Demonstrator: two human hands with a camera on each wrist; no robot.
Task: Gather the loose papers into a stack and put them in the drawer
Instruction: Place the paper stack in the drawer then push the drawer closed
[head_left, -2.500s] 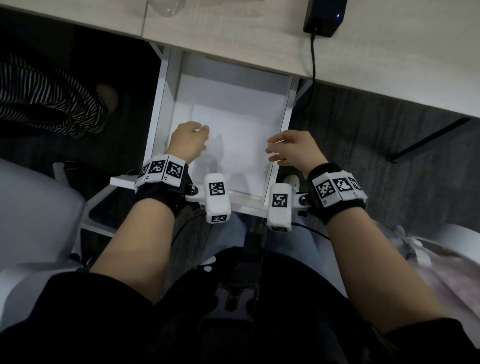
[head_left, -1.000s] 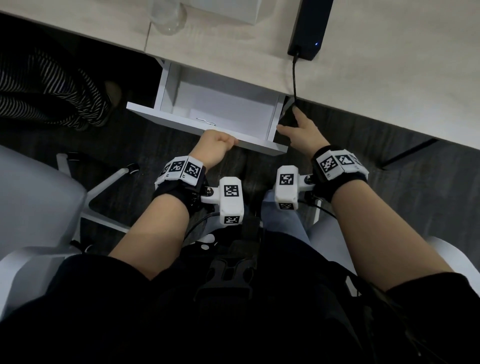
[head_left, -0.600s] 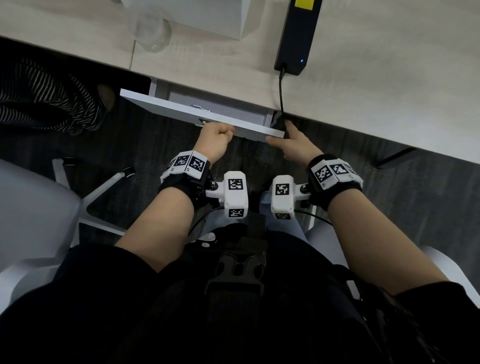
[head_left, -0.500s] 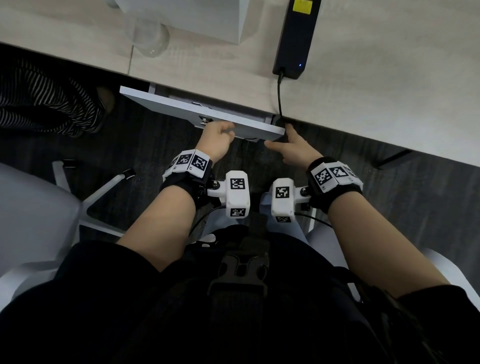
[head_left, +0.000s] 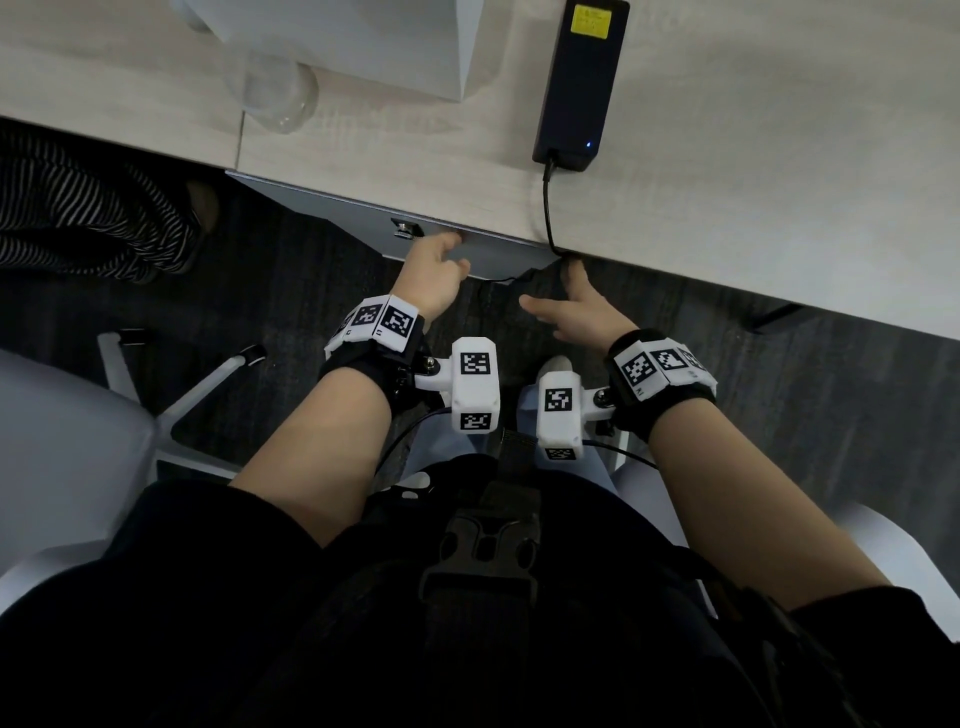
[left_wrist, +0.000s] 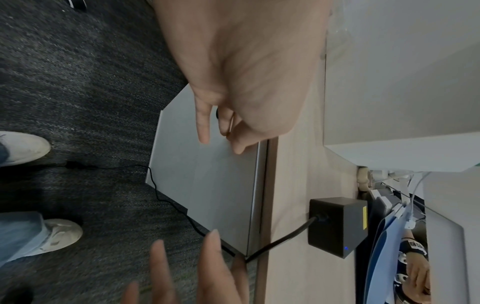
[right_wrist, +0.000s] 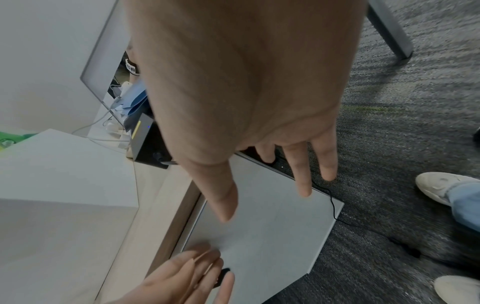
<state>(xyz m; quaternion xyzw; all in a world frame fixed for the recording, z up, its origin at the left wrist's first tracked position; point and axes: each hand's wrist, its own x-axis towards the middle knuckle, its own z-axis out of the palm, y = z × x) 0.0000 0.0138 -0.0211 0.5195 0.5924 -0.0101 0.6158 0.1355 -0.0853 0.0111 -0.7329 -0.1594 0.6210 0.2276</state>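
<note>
The pale wood-grain desk top (head_left: 753, 171) is seen above, and the flat grey drawer front (head_left: 363, 218) has been pushed nearly flush beneath it; a second ago the drawer stood open. The loose papers are no longer visible and are judged to lie inside, so the task appears all but finished. The left hand (head_left: 431, 275) is held by the small metal lock (head_left: 404, 228), fingers relaxed and grasping nothing. The right hand (head_left: 576, 312) is spread at the drawer's right corner, fingers straight and released.
</note>
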